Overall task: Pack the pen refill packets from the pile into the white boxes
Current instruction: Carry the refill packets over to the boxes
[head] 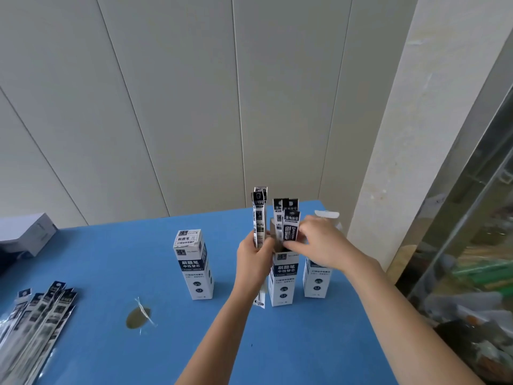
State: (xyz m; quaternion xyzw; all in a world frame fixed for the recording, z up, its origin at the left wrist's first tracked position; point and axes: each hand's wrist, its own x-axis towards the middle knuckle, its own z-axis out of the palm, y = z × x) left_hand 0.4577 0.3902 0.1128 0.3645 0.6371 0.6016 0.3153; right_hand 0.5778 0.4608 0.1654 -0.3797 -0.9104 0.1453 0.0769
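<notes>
three boxes (283, 276) in a row, pile (36, 323) far left

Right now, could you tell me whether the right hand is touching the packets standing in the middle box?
Touching. The head view shows the right hand with its fingertips pinching the packets that stick out of the middle box.

Three tall white boxes with dark-blue labels stand upright on the table (111, 273): the closed box (194, 268) well left of the left grip (254, 262), the open middle box (284, 276) between both grips with black-and-white refill packets (279, 209) sticking out the top, and the right box (317, 279) just behind the right grip (319, 243), flap up. Left grip holds a spare bunch (259, 218) upright beside the middle box, while the right grip pinches the front packet (291, 226) at its mouth. The loose pile (36, 323) lies flat way off to the left grip's left.
</notes>
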